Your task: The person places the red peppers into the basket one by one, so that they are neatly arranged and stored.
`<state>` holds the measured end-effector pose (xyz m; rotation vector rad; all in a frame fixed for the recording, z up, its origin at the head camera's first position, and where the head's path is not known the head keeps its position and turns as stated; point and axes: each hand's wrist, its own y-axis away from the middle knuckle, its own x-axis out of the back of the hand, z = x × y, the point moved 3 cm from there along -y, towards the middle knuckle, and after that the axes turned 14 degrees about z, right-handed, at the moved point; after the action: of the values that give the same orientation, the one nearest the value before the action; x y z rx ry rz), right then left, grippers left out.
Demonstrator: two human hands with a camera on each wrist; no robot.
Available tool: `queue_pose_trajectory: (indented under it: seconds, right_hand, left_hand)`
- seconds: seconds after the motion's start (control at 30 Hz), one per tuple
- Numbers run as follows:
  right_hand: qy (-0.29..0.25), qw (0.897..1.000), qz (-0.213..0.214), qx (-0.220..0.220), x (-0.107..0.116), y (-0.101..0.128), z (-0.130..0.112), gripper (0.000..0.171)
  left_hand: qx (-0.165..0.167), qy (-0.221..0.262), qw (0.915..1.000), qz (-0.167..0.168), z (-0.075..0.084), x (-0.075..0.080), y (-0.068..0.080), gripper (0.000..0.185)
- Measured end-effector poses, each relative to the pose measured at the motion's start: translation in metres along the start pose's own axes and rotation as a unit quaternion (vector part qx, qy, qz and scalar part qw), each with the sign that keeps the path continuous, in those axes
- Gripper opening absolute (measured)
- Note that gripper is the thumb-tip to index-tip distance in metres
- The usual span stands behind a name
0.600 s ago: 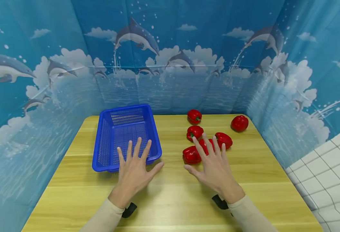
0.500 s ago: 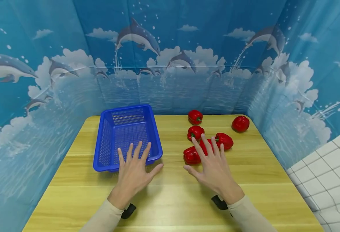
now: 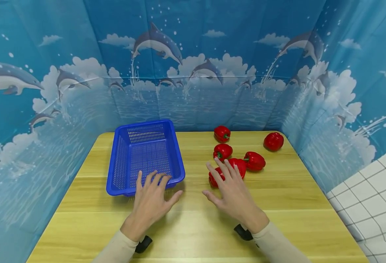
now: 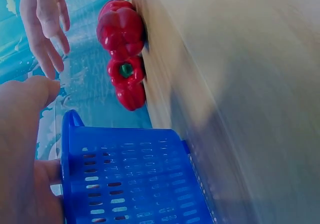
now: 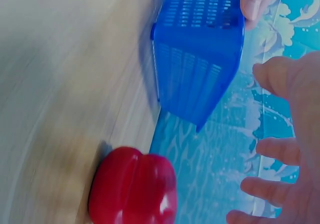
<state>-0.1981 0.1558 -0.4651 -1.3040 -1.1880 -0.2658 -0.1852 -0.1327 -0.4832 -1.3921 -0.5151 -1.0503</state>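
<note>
A blue mesh basket [image 3: 127,160] stands on the left half of the wooden table [image 3: 193,226]. My left hand [image 3: 153,188] lies at its near rim, fingers bent over the edge and thumb spread on the table side. Several red bell peppers lie to the right. My right hand [image 3: 227,182] hovers with spread, straight fingers over the nearest pepper [image 3: 212,180] and holds nothing. In the right wrist view this pepper [image 5: 132,189] lies just below the right hand [image 5: 295,134], with the basket [image 5: 200,49] beyond. The left wrist view shows the basket [image 4: 130,184] and two peppers [image 4: 120,26].
More peppers lie behind: one [image 3: 240,168] beside my fingers, one [image 3: 222,151] further back, one [image 3: 254,161] to the right, one [image 3: 222,133] and one [image 3: 273,141] near the far edge. A dolphin-print curtain [image 3: 193,73] walls three sides.
Both hands have drawn back toward me and lowered. The left fingers have bent onto the basket's near rim. The right hand has shifted left over the nearest pepper.
</note>
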Motion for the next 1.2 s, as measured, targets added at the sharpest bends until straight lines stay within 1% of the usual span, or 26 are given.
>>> queue_pose_trajectory:
  seconds: [0.3,0.4,0.57,0.77,0.93,1.07,1.2]
  right_hand:
    - [-0.026,0.998,0.016,0.056,-0.01,-0.007,-0.017,0.085]
    - [-0.038,0.997,0.013,0.069,-0.014,-0.008,-0.021,0.082]
    - [-0.059,0.996,-0.006,0.068,-0.02,-0.008,-0.026,0.076]
    - [-0.08,0.995,-0.016,0.065,-0.025,-0.004,-0.028,0.07]
    - [-0.082,0.995,-0.014,0.058,-0.025,0.0,-0.026,0.062]
    - [-0.09,0.995,-0.009,0.05,-0.023,0.001,-0.023,0.053]
    - [-0.089,0.995,-0.004,0.041,-0.02,0.0,-0.018,0.046]
  left_hand:
    - [-0.026,-0.002,0.9996,0.008,0.004,0.001,0.001,0.073]
    - [-0.032,0.002,0.9995,0.007,0.007,0.001,0.001,0.072]
    - [-0.037,0.02,0.9991,-0.006,0.013,0.0,0.003,0.072]
    - [-0.05,0.024,0.9984,-0.014,0.021,-0.002,0.006,0.071]
    - [-0.057,0.034,0.9975,-0.023,0.028,-0.003,0.006,0.07]
    - [-0.061,0.048,0.9965,-0.03,0.033,-0.005,0.007,0.066]
    - [-0.069,0.058,0.9955,-0.029,0.039,-0.006,0.006,0.063]
